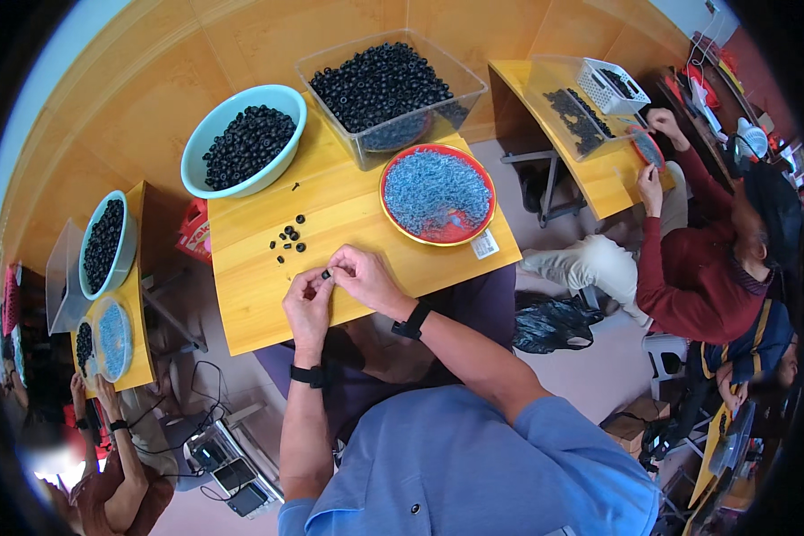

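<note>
Head view: what's in the grip?

Left hand (pixel 306 308) and right hand (pixel 364 277) pinch one small black piece (pixel 326 274) between their fingertips, over the surface (pixel 348 196).

And nearby?

Loose black parts (pixel 292 235) lie beyond the left hand; a red bowl (pixel 460 234) of blue-grey bits (pixel 433 189) stands beyond the right.

Mid-frame: open lane across the yellow tabletop (pixel 344 214), between loose black parts (pixel 290 233) and red bowl (pixel 447 234). Upper left to upper centre blocked: turquoise basin (pixel 193 147), clear plastic bin (pixel 359 147). Lower centre: left hand (pixel 307 304), right hand (pixel 366 277) obstruct near edge; bare wood left of them.
</note>
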Demonstrator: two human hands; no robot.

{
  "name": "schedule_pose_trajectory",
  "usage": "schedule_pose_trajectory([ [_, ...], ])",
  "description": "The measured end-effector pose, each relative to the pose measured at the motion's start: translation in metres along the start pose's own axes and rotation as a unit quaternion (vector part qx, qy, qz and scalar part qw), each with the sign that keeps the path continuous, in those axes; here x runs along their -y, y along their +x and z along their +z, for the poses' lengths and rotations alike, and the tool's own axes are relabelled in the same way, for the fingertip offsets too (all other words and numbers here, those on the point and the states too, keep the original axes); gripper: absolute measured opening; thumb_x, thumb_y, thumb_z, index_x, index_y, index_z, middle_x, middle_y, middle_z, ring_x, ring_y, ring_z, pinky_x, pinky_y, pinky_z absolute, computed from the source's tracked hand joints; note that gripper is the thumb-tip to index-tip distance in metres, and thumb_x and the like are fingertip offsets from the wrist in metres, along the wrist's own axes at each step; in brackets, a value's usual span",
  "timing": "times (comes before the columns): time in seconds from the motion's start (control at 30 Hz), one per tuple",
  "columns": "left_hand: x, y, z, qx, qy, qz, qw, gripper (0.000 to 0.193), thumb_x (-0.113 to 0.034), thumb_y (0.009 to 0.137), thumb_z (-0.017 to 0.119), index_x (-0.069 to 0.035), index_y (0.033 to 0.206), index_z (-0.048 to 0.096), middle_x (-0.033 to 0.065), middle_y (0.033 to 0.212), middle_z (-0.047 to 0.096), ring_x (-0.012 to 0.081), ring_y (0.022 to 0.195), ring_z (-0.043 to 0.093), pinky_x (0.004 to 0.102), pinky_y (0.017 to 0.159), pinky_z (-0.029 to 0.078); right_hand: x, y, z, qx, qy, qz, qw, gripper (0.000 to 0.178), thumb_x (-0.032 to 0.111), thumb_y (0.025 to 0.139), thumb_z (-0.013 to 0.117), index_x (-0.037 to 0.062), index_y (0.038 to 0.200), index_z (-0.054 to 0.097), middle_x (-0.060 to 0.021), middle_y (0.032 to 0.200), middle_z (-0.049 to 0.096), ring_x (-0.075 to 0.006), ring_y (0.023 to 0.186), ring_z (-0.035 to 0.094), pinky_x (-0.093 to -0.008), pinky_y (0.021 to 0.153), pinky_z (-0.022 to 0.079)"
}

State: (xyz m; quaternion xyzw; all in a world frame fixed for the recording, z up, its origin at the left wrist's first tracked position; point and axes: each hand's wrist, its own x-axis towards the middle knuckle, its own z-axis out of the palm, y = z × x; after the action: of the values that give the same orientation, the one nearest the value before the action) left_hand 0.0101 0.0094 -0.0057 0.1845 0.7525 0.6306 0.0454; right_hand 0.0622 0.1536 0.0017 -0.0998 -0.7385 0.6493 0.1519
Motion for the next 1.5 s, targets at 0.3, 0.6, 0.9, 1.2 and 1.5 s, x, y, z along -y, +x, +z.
schedule_pose_trajectory([
  [0.3,-0.011,-0.002,-0.001,0.014,0.036,-0.01,0.999,0.015,-0.003,0.089,0.076,0.003,0.102,0.072,0.0,0.079,0.066,0.0065,0.072,0.056,0.0225,0.069,0.049,0.054,-0.012,-0.121,-0.174,-0.405,-0.082,0.894,0.004,0.009,0.084,0.066,0.0063,0.081,0.067,-0.015,0.076,0.07,-0.0369,0.074,0.069,-0.0483,0.067,0.053],
  [0.6,-0.007,-0.002,0.0,0.015,-0.02,-0.008,1.0,0.015,-0.004,0.09,0.075,0.004,0.103,0.072,0.0014,0.083,0.07,0.0061,0.074,0.061,0.0223,0.071,0.051,0.047,0.005,-0.158,-0.059,-0.542,0.141,0.826,0.01,0.012,0.082,0.065,0.0106,0.087,0.074,-0.0197,0.086,0.073,-0.0392,0.087,0.071,-0.0485,0.083,0.054],
  [0.9,-0.007,-0.004,0.0,0.014,-0.009,0.0,1.0,0.015,-0.003,0.089,0.075,0.003,0.103,0.072,0.0008,0.081,0.069,0.0055,0.072,0.059,0.0219,0.069,0.051,0.042,-0.001,-0.162,-0.098,-0.544,0.117,0.825,0.013,0.005,0.082,0.062,0.0083,0.088,0.074,-0.018,0.09,0.074,-0.0368,0.089,0.071,-0.0462,0.08,0.055],
  [1.2,-0.01,-0.002,0.002,0.042,-0.015,0.009,0.999,0.017,-0.001,0.09,0.074,0.004,0.106,0.071,0.0033,0.085,0.072,0.0069,0.074,0.062,0.0222,0.072,0.052,0.045,-0.004,-0.137,-0.128,-0.249,-0.027,0.96,0.013,0.001,0.082,0.067,0.0016,0.092,0.076,-0.014,0.088,0.074,-0.0225,0.079,0.072,-0.0324,0.072,0.056],
  [1.5,-0.007,-0.003,-0.001,0.059,-0.04,-0.02,0.997,0.017,-0.001,0.091,0.073,0.004,0.107,0.07,0.006,0.091,0.074,0.0073,0.079,0.066,0.023,0.075,0.054,0.006,0.0,-0.044,-0.01,-0.002,0.04,0.999,0.019,0.004,0.086,0.069,-0.002,0.104,0.072,-0.0133,0.091,0.076,-0.0182,0.078,0.074,-0.0305,0.072,0.058],
])
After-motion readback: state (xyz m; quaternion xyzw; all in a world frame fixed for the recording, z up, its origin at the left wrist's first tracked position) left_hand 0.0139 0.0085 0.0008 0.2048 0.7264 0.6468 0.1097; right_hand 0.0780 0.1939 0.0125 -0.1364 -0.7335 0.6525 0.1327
